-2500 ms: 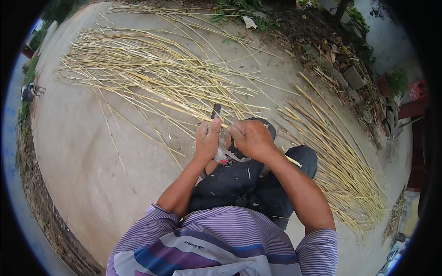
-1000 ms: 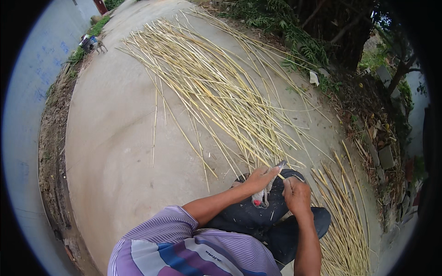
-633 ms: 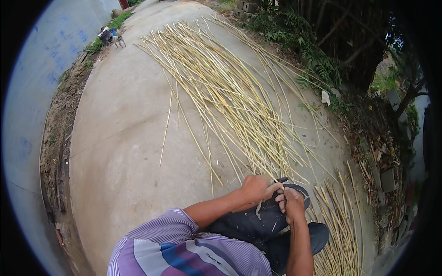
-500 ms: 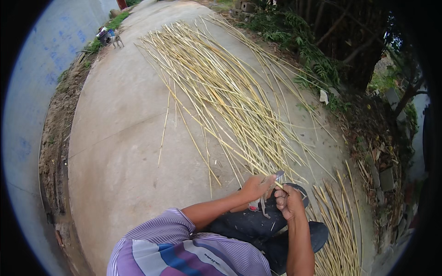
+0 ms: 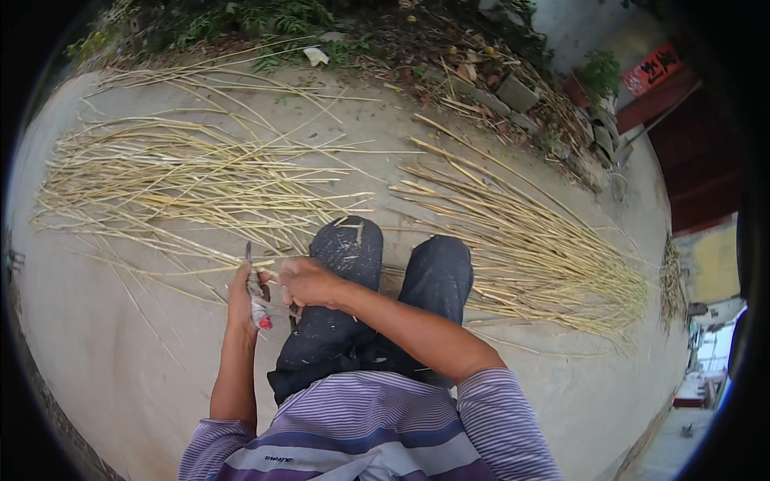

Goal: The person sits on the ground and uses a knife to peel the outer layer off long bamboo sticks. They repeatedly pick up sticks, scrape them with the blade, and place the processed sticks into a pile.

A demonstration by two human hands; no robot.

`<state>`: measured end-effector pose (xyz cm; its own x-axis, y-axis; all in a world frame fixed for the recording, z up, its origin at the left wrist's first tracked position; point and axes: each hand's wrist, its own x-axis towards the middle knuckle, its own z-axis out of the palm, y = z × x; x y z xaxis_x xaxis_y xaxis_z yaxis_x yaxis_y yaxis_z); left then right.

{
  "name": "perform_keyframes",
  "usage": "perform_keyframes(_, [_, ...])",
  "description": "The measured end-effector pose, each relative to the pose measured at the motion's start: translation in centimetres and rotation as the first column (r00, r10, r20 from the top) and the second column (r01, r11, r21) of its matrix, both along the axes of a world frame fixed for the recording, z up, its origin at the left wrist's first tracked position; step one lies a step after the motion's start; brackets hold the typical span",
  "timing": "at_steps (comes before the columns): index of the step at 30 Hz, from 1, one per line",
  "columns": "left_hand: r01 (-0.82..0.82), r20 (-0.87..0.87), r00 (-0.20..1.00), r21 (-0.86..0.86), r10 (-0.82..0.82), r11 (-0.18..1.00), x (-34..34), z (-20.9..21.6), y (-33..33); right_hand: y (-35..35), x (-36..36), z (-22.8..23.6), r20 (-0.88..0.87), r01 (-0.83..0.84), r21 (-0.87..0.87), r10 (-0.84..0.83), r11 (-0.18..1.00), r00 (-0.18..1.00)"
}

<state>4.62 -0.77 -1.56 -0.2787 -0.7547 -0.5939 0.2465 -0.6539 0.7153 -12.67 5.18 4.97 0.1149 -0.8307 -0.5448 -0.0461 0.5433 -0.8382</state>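
Note:
My left hand (image 5: pixel 240 298) is closed around a knife (image 5: pixel 257 308) with a grey wrapped handle and a red end. Its dark blade (image 5: pixel 249 253) points up past my fingers. Close beside it, in front of my knee, my right hand (image 5: pixel 311 282) is curled shut around the end of a thin yellowish stalk (image 5: pixel 210 271). That stalk runs off to the left, passing by the blade. My fingers hide the gripped end. A large spread of loose stalks (image 5: pixel 172 172) lies on the concrete to the left.
A second pile of stalks (image 5: pixel 553 272) lies to the right, beyond my knees (image 5: pixel 439 268). Concrete ground (image 5: pixel 120 377) surrounds me. Along the far edge are bricks (image 5: pixel 517 94), dry litter, green plants (image 5: pixel 241 24) and a white scrap (image 5: pixel 316 56). A potted plant (image 5: pixel 597 76) stands far right.
My view has swung to the right, bringing the second pile and a red doorway into sight. The knife's wrapped handle now shows more fully. Both hands keep their hold.

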Motion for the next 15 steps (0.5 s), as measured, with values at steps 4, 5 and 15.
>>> perform_keyframes(4, [-0.112, -0.115, 0.988, -0.061, 0.104, 0.992, -2.8, -0.5, -1.7, -0.6, -0.3, -2.9, -0.278, -0.087, -0.250, 0.015, 0.964, 0.961])
perform_keyframes(5, [-0.088, -0.168, 0.983, -0.098, 0.070, 0.991, -3.8, 0.1, -2.4, -1.0, -0.5, -3.2, -0.387, -0.092, -0.385, -0.071, 0.918, 0.919])
perform_keyframes(15, [0.656, 0.707, 0.678, -0.458, -0.201, 0.600, -12.3, 6.2, -14.9, 9.1, -12.1, 12.6, -0.264, 0.159, -0.849, -0.665, 0.504, 0.699])
